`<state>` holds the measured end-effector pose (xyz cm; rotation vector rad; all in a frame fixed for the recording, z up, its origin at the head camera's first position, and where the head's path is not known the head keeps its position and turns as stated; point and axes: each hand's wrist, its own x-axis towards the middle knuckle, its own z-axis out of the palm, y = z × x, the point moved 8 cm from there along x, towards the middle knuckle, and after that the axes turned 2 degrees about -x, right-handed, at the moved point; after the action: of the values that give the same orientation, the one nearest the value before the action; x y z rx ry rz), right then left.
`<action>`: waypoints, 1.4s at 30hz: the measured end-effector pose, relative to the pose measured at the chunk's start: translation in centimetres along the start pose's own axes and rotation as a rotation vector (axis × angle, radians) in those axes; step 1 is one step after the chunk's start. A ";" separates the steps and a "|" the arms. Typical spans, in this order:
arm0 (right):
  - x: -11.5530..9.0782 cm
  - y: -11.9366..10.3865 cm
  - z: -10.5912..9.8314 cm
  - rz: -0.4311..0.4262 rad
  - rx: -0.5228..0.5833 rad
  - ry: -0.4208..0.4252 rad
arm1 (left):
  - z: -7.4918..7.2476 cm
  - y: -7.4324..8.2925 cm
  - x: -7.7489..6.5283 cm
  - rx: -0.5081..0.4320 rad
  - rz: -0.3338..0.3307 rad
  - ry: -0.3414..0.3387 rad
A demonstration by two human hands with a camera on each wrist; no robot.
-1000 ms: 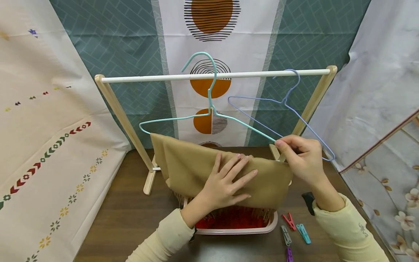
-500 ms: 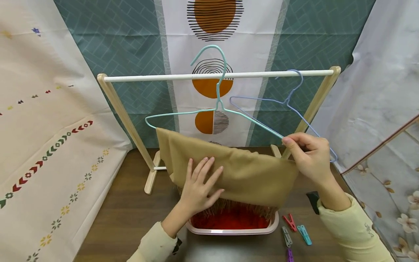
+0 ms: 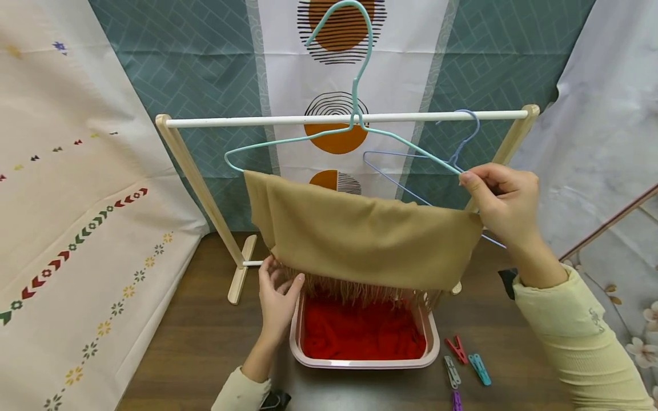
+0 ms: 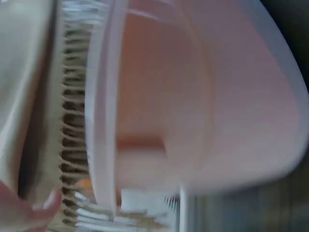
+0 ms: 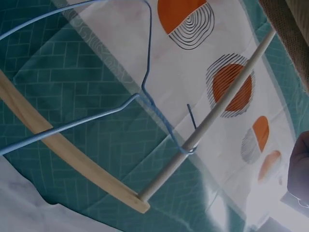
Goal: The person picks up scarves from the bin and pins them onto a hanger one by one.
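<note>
A tan scarf (image 3: 354, 234) with a fringed lower edge hangs folded over the bottom bar of a mint-green hanger (image 3: 293, 138). My right hand (image 3: 506, 202) pinches the hanger near its right end and holds it up in front of the rack. The hanger's hook rises above the rack's rail in the head view. Down at the scarf's lower left corner is my left hand (image 3: 277, 299), its fingers bent loosely at the edge and the thumb apart from them. The left wrist view shows the scarf's fringe (image 4: 75, 116) beside that hand's thumb.
A wooden rack with a white rail (image 3: 231, 121) stands behind, and a blue hanger (image 5: 96, 116) hooks over it at the right. Below the scarf sits a pale pink basin (image 3: 365, 363) with red cloth (image 3: 360, 337) inside. Several clothespins (image 3: 479, 370) lie right of the basin.
My right hand has raised the hanger and scarf, uncovering more of the basin. My left hand has gone from lying flat on the scarf's front to its lower left corner.
</note>
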<state>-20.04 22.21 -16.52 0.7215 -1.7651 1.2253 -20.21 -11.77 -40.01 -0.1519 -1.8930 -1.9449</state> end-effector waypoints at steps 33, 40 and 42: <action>1.1 3.0 1.6 -0.001 -0.116 0.061 | 7.8 -1.3 -4.6 -0.778 -0.608 -0.211; 1.3 3.4 0.9 0.026 -0.180 0.108 | 7.0 -1.7 -5.3 -0.744 -0.578 -0.229; 1.3 3.5 0.8 0.037 -0.196 0.122 | 6.7 -1.8 -5.5 -0.728 -0.572 -0.224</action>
<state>-23.73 22.72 -17.05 0.4927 -1.7734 1.0789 -17.32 -4.02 -43.18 -0.0345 -1.3343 -3.0607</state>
